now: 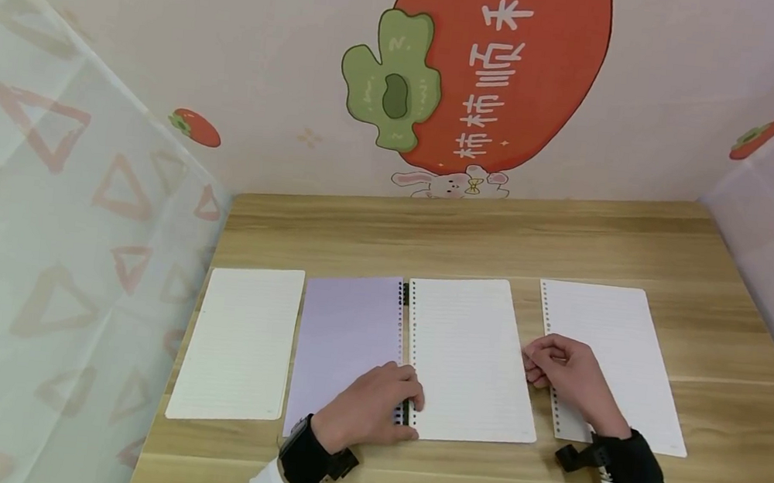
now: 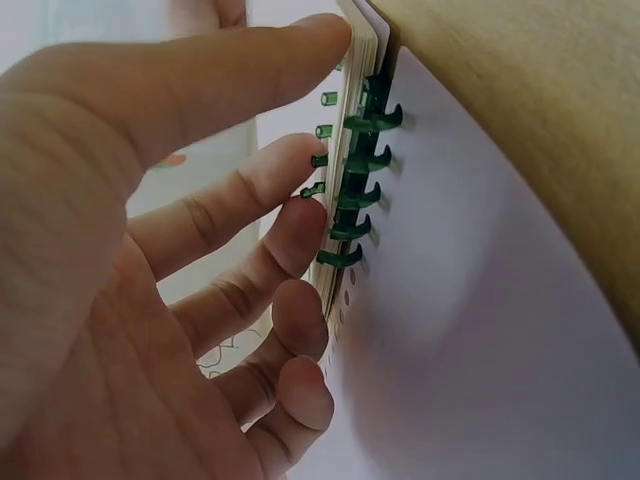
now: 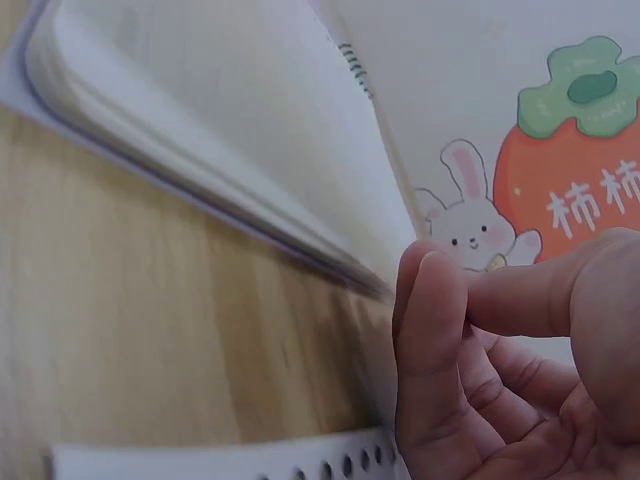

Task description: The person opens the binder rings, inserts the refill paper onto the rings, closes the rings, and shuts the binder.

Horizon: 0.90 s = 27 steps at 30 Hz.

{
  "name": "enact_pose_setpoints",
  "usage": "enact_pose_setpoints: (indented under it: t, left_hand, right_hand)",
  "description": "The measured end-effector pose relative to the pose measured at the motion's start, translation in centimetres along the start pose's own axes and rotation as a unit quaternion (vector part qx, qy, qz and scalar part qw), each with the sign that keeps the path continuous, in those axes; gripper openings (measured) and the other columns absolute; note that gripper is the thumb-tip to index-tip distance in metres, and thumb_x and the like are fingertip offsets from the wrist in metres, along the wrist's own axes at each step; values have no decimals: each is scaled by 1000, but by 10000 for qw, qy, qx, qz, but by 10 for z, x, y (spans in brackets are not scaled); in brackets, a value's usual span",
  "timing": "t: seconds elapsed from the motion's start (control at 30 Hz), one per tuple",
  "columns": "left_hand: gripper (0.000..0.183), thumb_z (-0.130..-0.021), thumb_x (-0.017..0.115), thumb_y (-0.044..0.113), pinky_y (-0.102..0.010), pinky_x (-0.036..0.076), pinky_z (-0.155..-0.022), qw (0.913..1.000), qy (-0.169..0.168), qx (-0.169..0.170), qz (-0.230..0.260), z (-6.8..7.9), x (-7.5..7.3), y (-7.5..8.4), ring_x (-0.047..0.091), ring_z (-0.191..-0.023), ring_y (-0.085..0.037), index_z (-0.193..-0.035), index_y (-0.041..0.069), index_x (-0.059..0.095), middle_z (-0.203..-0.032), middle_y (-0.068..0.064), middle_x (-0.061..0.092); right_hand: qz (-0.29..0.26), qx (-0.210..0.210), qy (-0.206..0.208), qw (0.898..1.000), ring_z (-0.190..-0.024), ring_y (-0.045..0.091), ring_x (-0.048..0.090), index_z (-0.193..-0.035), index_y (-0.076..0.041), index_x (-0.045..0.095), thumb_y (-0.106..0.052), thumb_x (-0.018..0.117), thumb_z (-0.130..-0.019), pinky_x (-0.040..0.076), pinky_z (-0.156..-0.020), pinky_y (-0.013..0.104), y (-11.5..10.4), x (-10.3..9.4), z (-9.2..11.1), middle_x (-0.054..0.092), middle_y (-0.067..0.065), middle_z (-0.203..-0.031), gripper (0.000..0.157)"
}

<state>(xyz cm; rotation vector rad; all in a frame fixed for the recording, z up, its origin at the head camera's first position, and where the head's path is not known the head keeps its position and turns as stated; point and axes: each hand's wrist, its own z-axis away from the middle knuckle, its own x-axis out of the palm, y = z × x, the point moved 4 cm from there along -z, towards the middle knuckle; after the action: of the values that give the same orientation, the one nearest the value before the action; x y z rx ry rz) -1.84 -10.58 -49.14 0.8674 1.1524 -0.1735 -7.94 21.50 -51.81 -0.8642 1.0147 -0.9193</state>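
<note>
An open notebook lies mid-table in the head view, with a purple cover on its left and white lined pages on its right. Green binding rings run between them, some open-ended. My left hand rests across the binding, its thumb and fingertips touching the pages' inner edge. Just off the pages' outer edge is my right hand, fingers curled and thumb meeting index finger; nothing shows between them. Beneath the right hand lies a white punched sheet, holes along its left side.
A cream lined sheet lies left of the purple cover. The wooden table meets a printed backdrop behind and hanging cloth on the left. Each wrist wears a black strap with a small camera.
</note>
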Motion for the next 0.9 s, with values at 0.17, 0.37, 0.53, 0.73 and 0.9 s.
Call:
enact_pose_setpoints:
  t: [0.17,0.37,0.53,0.73,0.9]
  left_hand:
    - [28,-82,85,40,-23,43,-80,9999,45,143,8,-2,-1,2,47,-88,-7,-100,25,70,-100,11,59]
    - [27,-85,82,42,-24,43,-81,9996,-174,213,-46,-7,-4,5,48,-88,-8,-100,24,69,-100,9,59]
    - [27,-92,75,43,-26,42,-84,9984,-286,409,-259,-22,-11,11,48,-89,-10,-107,22,70,-104,8,64]
    - [31,-98,67,43,-26,43,-85,9969,-243,617,-423,-60,-12,29,52,-94,-11,-118,20,71,-115,6,67]
    - [35,-103,58,43,-29,45,-95,9946,-96,774,-690,-95,-2,48,57,-112,-16,-128,21,68,-127,6,65]
  right_hand:
    - [74,-57,193,9998,-72,20,73,-113,12,65,-19,63,-103,61,-64,34,0,-19,1,72,23,-91,33]
    - [399,-159,575,9974,-72,20,73,-112,11,65,-23,62,-103,61,-65,32,2,-42,6,73,24,-91,35]
    - [857,-307,1124,9895,-78,9,72,-117,8,67,-27,63,-102,58,-68,22,8,-66,17,74,24,-97,38]
    - [1760,-361,1938,9644,-87,-15,51,-120,3,69,-31,65,-100,42,-74,6,19,-99,31,69,19,-111,40]
    - [1705,-211,2055,9635,-93,-20,43,-126,8,65,-32,62,-102,38,-75,3,29,-117,39,63,26,-124,46]
